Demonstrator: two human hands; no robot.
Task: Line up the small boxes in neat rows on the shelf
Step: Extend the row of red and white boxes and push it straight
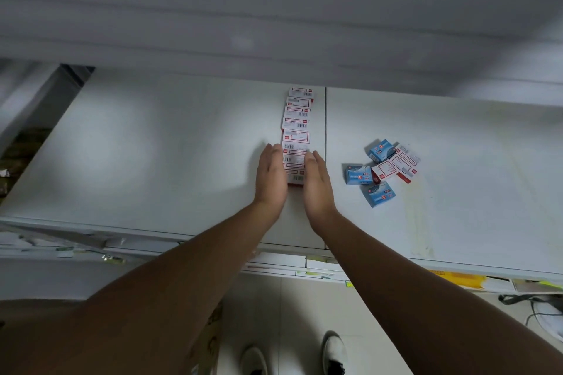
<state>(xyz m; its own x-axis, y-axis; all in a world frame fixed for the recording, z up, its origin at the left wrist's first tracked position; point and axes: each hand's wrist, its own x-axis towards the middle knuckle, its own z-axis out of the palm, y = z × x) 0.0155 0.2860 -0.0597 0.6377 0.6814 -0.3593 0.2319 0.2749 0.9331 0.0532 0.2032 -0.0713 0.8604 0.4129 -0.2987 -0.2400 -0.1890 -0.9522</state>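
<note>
At the bottom, two white shoes (333,353) stand on a pale tiled floor (292,307). Two bare forearms reach up and forward from the lower corners to the white shelf (152,146).

Under the shelf's front edge, papers and flat packs (280,262) poke out from a lower level, with something yellow (460,278) off to the right.

On the shelf, the left hand (271,175) and the right hand (318,183) are both flat and open, fingers straight and together, palms facing each other. Neither grips anything. They stand on edge at either side of the near end of a row (295,134) of red-and-white boxes, and seem to press against its sides; the nearest box (295,178) shows in the gap between the palms. The row runs straight away from the hands toward the back of the shelf, the boxes overlapping one after another, just left of a seam (325,161) in the shelf surface.

To the right of the right hand, well apart from it, lies a loose pile: three blue boxes (359,175) and a few red-and-white boxes (396,164), tilted at different angles and touching or overlapping one another.

Beyond the row the shelf meets a blurred grey-white back wall (274,9). At far left a dark gap (39,119) opens beside the shelf.
</note>
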